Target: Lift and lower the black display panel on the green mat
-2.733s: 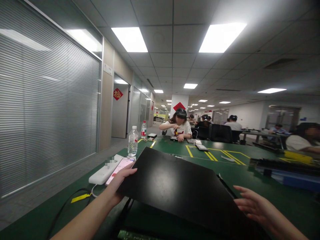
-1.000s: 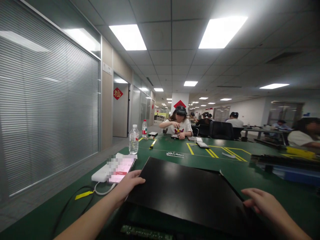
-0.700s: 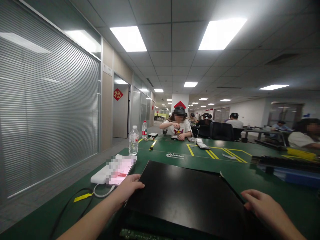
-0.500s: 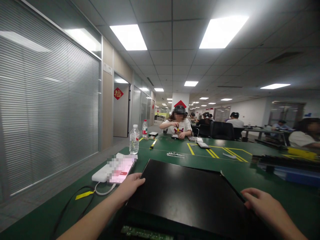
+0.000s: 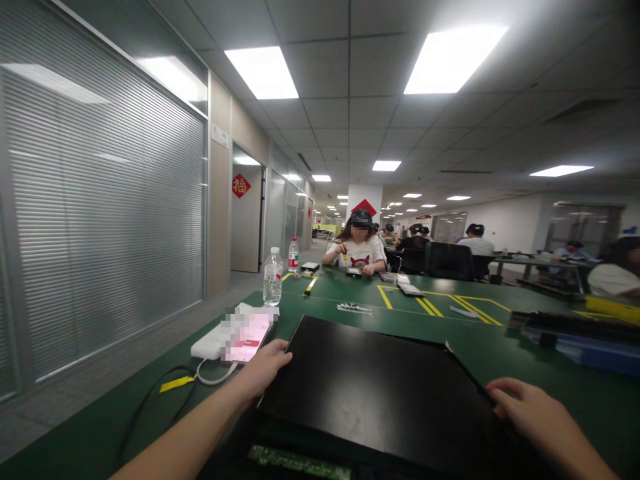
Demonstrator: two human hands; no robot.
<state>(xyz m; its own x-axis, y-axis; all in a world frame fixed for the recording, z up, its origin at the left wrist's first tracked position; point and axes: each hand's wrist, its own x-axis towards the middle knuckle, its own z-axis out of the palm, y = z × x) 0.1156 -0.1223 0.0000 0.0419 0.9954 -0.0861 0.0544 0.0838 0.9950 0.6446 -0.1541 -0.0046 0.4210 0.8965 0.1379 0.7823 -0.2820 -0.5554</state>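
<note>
The panel (image 5: pixel 380 387), broad, black and faintly glossy, lies face up over the near part of the green table (image 5: pixel 530 357), between the person's two hands. The left hand (image 5: pixel 266 368) grips its left edge, thumb laid over the top and the other fingers at or below the rim. The right hand (image 5: pixel 533 410) is at the right edge, its fingers curled inward with the tips against the rim; the dark there hides whether they pinch it or only rest against it. A small pale bit sticks up at the panel's far right corner. Below its near edge shows a strip of green circuit board (image 5: pixel 300 462), set in deep shadow.

Left of the panel, a lit phone (image 5: pixel 251 339) lies beside a white case (image 5: pixel 206 344), with a white cable (image 5: pixel 213 381) looping near the left forearm. A black cord (image 5: pixel 140 417) with a yellow tag (image 5: pixel 177 384) lies nearer the person. A clear bottle (image 5: pixel 273 283) stands just beyond the phone. Past the panel's far edge are white scraps (image 5: pixel 355 308) and yellow tape (image 5: pixel 429 307). Across the table sits a co-worker (image 5: pixel 363 255), bent over a small device. A blue bin (image 5: pixel 603 353) is well off to the right.
</note>
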